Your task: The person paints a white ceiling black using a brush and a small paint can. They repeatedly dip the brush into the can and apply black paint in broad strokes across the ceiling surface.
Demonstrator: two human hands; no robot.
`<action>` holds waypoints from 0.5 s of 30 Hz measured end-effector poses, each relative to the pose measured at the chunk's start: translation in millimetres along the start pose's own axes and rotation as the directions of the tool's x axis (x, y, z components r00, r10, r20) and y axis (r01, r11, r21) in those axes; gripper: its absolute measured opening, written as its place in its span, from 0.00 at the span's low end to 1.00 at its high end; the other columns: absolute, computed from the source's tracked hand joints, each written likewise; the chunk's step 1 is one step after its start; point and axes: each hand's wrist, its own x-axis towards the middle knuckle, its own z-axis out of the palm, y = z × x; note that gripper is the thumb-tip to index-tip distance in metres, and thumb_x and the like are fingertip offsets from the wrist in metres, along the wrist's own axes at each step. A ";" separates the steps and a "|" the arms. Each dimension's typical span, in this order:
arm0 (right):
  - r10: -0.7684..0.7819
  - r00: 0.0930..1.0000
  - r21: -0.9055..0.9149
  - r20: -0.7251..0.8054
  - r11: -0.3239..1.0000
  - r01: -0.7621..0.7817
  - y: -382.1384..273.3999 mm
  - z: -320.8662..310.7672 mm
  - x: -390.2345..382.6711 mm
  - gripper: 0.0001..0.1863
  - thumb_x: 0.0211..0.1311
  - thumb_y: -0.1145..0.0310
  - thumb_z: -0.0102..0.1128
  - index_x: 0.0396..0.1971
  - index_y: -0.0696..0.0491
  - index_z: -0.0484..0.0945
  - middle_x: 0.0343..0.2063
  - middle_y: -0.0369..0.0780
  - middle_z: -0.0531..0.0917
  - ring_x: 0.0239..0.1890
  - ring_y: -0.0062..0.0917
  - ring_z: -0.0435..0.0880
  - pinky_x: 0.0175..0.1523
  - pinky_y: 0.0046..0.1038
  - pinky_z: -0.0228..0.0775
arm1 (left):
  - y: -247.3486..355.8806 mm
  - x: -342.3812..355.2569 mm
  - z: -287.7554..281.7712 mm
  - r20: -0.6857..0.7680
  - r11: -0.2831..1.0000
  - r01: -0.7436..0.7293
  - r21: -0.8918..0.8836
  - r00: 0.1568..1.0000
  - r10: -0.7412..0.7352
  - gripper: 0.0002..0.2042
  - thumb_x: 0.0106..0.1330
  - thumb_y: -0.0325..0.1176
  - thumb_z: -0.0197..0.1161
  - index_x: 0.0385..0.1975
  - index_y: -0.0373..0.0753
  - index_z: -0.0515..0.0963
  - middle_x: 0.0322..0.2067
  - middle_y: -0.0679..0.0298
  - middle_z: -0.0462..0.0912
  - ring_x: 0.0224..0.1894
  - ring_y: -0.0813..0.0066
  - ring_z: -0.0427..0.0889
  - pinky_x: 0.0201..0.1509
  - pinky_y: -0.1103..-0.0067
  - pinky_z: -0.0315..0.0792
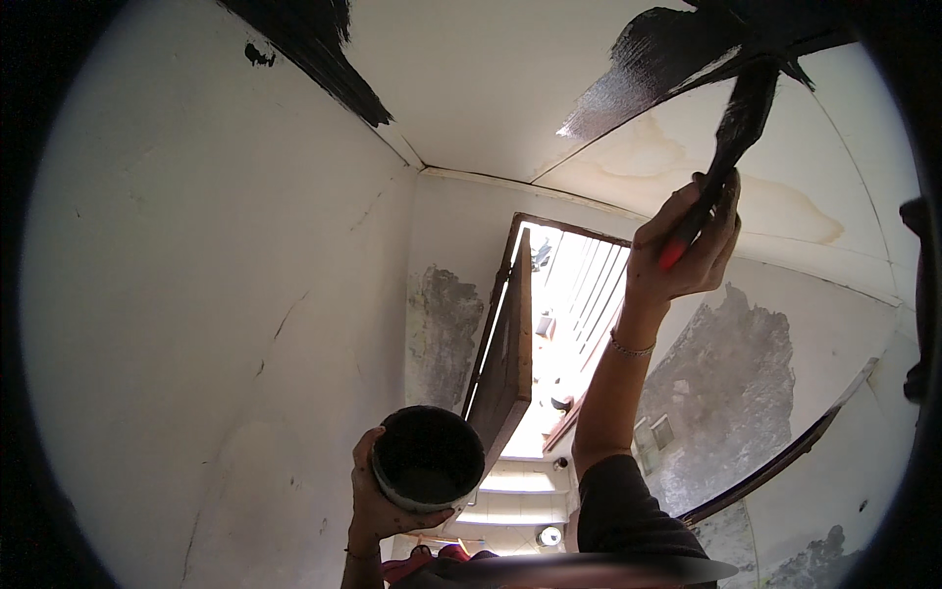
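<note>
My right hand [687, 236], raised high on the right, grips a paintbrush [743, 123] coated in black, with a red patch at the handle's lower end. Its bristle end touches the ceiling [491, 88] at a wet-looking black paint patch [662, 64]. Low in the middle, my left hand [378, 501] holds a round tub [432, 459] from its left side and underneath. The tub's inside is dark, and how full it is I cannot make out.
More black paint [319, 59] runs along the upper left wall edge. A brown door [508, 344] stands open ahead, with bright steps [515, 491] below. Grey worn patches mark the far wall [726, 383]. A dark curved rail [785, 456] is at the right.
</note>
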 end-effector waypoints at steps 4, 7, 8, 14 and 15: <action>-0.073 0.997 -0.047 -0.019 0.996 0.072 3.9 14.9 0.0 0.21 0.71 0.69 0.62 0.60 0.62 0.77 0.42 0.47 0.84 0.37 0.31 0.88 0.38 0.28 0.82 | 0.3 4.5 2.5 0.014 0.996 -0.044 -0.075 0.999 0.045 0.70 0.24 0.36 0.93 0.72 0.48 0.46 0.67 0.53 0.64 0.69 0.54 0.69 0.72 0.57 0.68; -0.109 0.992 0.069 0.059 0.992 0.105 13.3 41.6 -14.6 0.27 0.69 0.68 0.65 0.65 0.61 0.73 0.43 0.51 0.81 0.39 0.36 0.85 0.39 0.32 0.79 | -0.6 5.1 2.8 0.033 0.995 -0.028 -0.096 0.999 0.031 0.70 0.25 0.37 0.92 0.72 0.48 0.47 0.67 0.52 0.64 0.68 0.54 0.70 0.71 0.58 0.69; -0.119 0.991 0.081 0.065 0.990 0.113 16.5 51.4 -22.7 0.28 0.68 0.68 0.66 0.65 0.61 0.72 0.42 0.50 0.80 0.38 0.36 0.84 0.38 0.32 0.78 | -0.8 4.8 2.9 0.014 0.996 -0.015 -0.091 1.000 0.016 0.68 0.26 0.39 0.92 0.72 0.47 0.47 0.66 0.51 0.67 0.67 0.52 0.72 0.70 0.58 0.70; -0.157 0.946 0.091 0.284 0.986 0.136 38.8 64.8 -85.0 0.30 0.65 0.70 0.68 0.65 0.62 0.72 0.42 0.52 0.80 0.40 0.40 0.85 0.39 0.34 0.81 | -0.2 1.4 1.8 -0.017 0.999 -0.022 -0.026 1.000 0.022 0.66 0.29 0.45 0.90 0.71 0.47 0.49 0.63 0.48 0.71 0.63 0.49 0.76 0.68 0.60 0.71; -0.157 0.926 0.085 0.344 0.987 0.136 39.1 62.8 -95.5 0.30 0.65 0.70 0.68 0.65 0.62 0.72 0.42 0.51 0.81 0.39 0.40 0.85 0.39 0.34 0.81 | -0.5 2.2 1.3 -0.015 0.999 -0.035 -0.015 0.999 0.035 0.66 0.29 0.45 0.90 0.71 0.47 0.49 0.63 0.47 0.71 0.63 0.49 0.76 0.68 0.60 0.71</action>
